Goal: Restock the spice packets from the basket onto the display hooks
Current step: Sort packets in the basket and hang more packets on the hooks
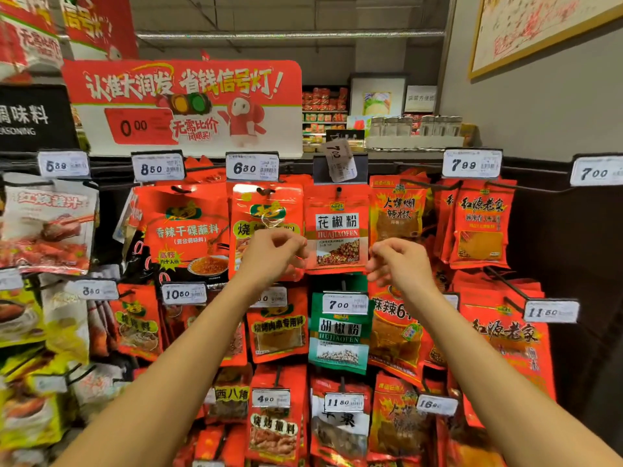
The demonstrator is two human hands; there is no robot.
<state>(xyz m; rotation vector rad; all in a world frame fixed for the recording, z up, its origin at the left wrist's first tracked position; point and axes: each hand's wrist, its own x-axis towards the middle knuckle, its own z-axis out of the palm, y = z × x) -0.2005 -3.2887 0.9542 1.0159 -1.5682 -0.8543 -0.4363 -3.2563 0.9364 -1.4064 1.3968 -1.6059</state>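
Note:
A red Sichuan pepper powder packet (337, 227) hangs on a display hook (338, 190) in the top row, under a crooked 7.00 price tag (340, 160). My left hand (273, 254) is at the packet's lower left edge, fingers curled, and its fingertips pinch that edge. My right hand (399, 264) is at the lower right edge with curled fingers. Whether it grips the packet or only touches it is unclear. The basket is out of view.
Rows of hooks carry red, green and yellow seasoning packets all round, each with a white price tag. A green pepper packet (338, 332) hangs directly below. A red promotional sign (182, 102) tops the rack. A grey wall stands at the right.

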